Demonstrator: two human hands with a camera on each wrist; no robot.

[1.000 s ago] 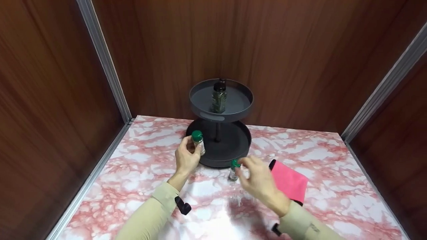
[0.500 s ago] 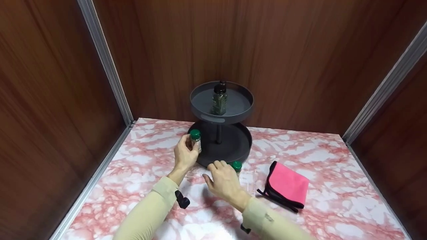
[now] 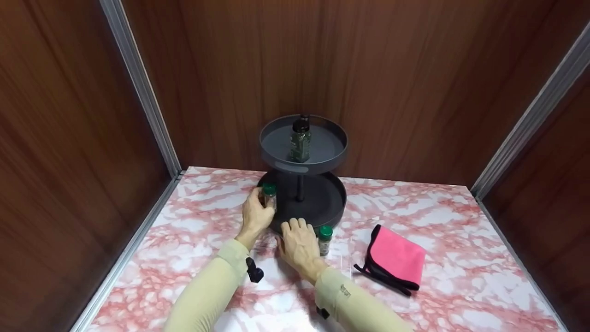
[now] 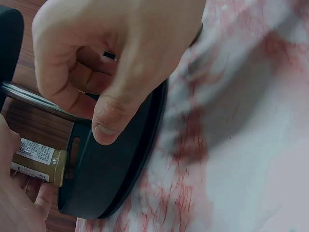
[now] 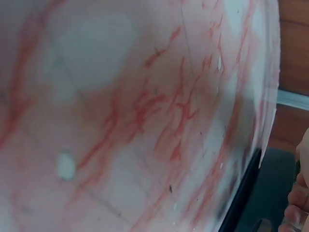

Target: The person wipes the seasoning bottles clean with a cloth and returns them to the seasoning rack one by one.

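In the head view my left hand point(image 3: 256, 213) pinches an upright green-capped jar point(image 3: 270, 197) at the left side of the black stand's lower tray point(image 3: 341, 203). The left wrist view has the jar point(image 4: 41, 159) between that hand's fingers, beside the tray wall point(image 4: 108, 164). My right hand point(image 3: 299, 244) lies at the tray's front rim, fingers reaching over it and thumb apart outside; contact with the rim is unclear. A second green-capped jar point(image 3: 325, 240) stands on the table just right of this hand. The right wrist view catches only a few fingers point(image 5: 297, 208) at its edge.
Above, the round upper tray point(image 3: 327, 150) holds a dark-capped bottle of green contents point(image 3: 300, 144), with another dark top behind it. A folded pink cloth with black trim point(image 3: 398, 258) lies on the marbled table point(image 3: 461, 249) to the right. Wooden panels point(image 3: 392, 83) enclose the table.
My right hand has moved left from the second jar to the front rim of the lower tray. My left hand still holds its jar, now slightly lower in the view.
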